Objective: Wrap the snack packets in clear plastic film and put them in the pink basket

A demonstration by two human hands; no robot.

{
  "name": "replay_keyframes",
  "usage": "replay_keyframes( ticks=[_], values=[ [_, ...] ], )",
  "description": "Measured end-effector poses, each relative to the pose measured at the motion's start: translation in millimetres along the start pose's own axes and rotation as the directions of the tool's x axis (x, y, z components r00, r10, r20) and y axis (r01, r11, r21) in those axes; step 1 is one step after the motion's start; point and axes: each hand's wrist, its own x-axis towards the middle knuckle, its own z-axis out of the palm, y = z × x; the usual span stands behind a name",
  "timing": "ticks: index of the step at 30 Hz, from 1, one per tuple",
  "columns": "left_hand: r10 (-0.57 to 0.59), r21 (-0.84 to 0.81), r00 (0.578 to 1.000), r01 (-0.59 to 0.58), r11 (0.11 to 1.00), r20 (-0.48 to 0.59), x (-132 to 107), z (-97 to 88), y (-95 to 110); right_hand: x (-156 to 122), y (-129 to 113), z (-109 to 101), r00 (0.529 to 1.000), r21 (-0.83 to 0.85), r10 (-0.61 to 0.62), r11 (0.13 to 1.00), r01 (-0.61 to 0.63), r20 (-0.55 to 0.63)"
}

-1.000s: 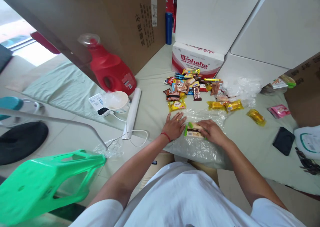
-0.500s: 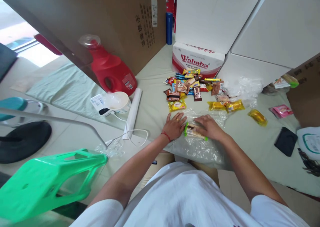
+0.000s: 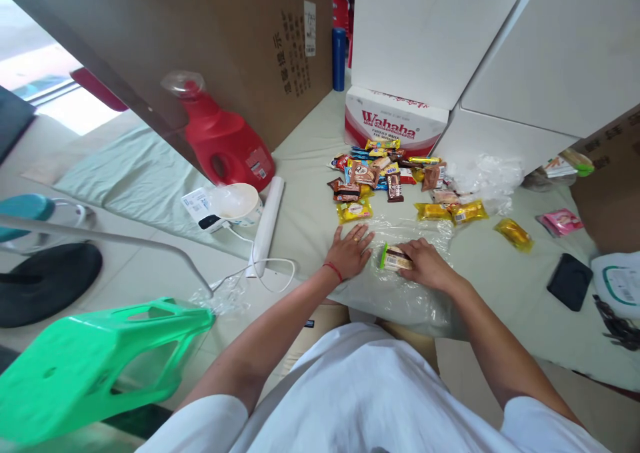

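Observation:
My right hand [image 3: 424,262] grips a packaged snack bar [image 3: 397,258] with a green-edged wrapper; its right end is hidden under my fingers. A clear plastic bag [image 3: 400,300] lies flat beneath it. My left hand [image 3: 350,250] rests flat on the bag's left side, fingers spread, holding nothing. Just beyond my hands is a pile of small wrapped snacks [image 3: 364,173] in brown, yellow, blue and red. The yellow-wrapped snack [image 3: 354,210] nearest my left hand lies at the pile's front. More yellow packs [image 3: 469,211] sit beyond my right hand.
Behind the pile stands a Wahaba-like lettered carton [image 3: 395,123]. Crumpled clear plastic [image 3: 493,176] lies to its right. A red detergent jug [image 3: 230,146], a white roll [image 3: 267,223] and a tub [image 3: 243,203] are at left. A black pouch [image 3: 570,282] lies at right; a green stool [image 3: 100,360] stands lower left.
My right hand has closed around the snack bar and slid it a little to the right, away from my left hand. My left hand has stayed in place.

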Motion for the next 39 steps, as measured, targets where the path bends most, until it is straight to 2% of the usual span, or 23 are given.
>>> replay_keyframes(
  ticks=[5, 10, 12, 15, 17, 19, 21, 23, 24, 26, 27, 29, 31, 33, 35, 37, 39],
  values=[
    [0.003, -0.001, 1.000, -0.003, 1.000, 0.004, -1, 0.3, -1, 8, 0, -6, 0.996, 0.006, -0.004, 1.000, 0.005, -0.088],
    [-0.002, -0.018, 1.000, 0.003, 1.000, 0.026, 0, -2.7, -1, 20, 0, 14, 1.000, -0.004, -0.011, 1.000, 0.011, -0.024],
    [0.001, -0.047, 0.999, 0.002, 0.999, 0.045, 1, -4.4, -4, 13, 6, 20, 0.996, 0.044, -0.019, 0.999, 0.023, -0.092],
    [-0.003, -0.131, 1.000, 0.007, 0.991, 0.028, 1, -9.6, -14, -17, 15, 21, 0.943, 0.141, -0.058, 0.984, 0.110, -0.329],
    [-0.025, -0.172, 0.996, 0.011, 0.985, -0.082, -3, -16.6, -19, -47, 17, 22, 0.886, 0.202, -0.066, 0.963, 0.177, -0.460],
    [-0.018, -0.171, 0.971, -0.023, 0.985, -0.237, -12, -26.6, -20, -80, 15, 27, 0.849, 0.243, -0.049, 0.948, 0.205, -0.526],
    [0.102, -0.148, 0.945, -0.153, 0.977, -0.310, -25, -37.5, -16, -109, 10, 40, 0.849, 0.237, -0.042, 0.952, 0.195, -0.527],
    [0.337, -0.148, 0.911, -0.377, 0.914, -0.238, -39, -45.4, -10, -128, 7, 58, 0.872, 0.188, -0.052, 0.969, 0.163, -0.486],
    [0.451, -0.161, 0.876, -0.476, 0.865, -0.170, -45, -47.3, -7, -133, 6, 67, 0.884, 0.158, -0.053, 0.977, 0.141, -0.464],
    [0.577, -0.192, 0.816, -0.573, 0.797, -0.039, -54, -46.9, -5, -136, 7, 83, 0.896, 0.117, -0.042, 0.988, 0.104, -0.443],
    [0.586, -0.202, 0.810, -0.573, 0.794, 0.007, -57, -45.4, -6, -135, 8, 89, 0.894, 0.112, -0.033, 0.989, 0.093, -0.447],
    [0.533, -0.222, 0.845, -0.514, 0.829, 0.033, -60, -42.2, -9, -130, 12, 95, 0.891, 0.133, -0.031, 0.986, 0.102, -0.453],
    [0.438, -0.251, 0.899, -0.431, 0.867, -0.029, -59, -42.3, -10, -123, 17, 93, 0.892, 0.171, -0.047, 0.976, 0.137, -0.450],
    [0.377, -0.269, 0.920, -0.392, 0.880, -0.108, -53, -46.2, -3, -118, 21, 89, 0.888, 0.198, -0.059, 0.966, 0.165, -0.455],
    [0.402, -0.252, 0.907, -0.421, 0.871, -0.126, -41, -51.2, 13, -113, 24, 85, 0.883, 0.208, -0.080, 0.958, 0.196, -0.463],
    [0.471, -0.225, 0.879, -0.475, 0.851, -0.073, -23, -53.7, 34, -111, 25, 83, 0.878, 0.203, -0.110, 0.952, 0.228, -0.466],
    [0.491, -0.219, 0.871, -0.481, 0.849, -0.012, -1, -52.3, 51, -110, 26, 82, 0.876, 0.190, -0.132, 0.951, 0.244, -0.463]
  ],
)
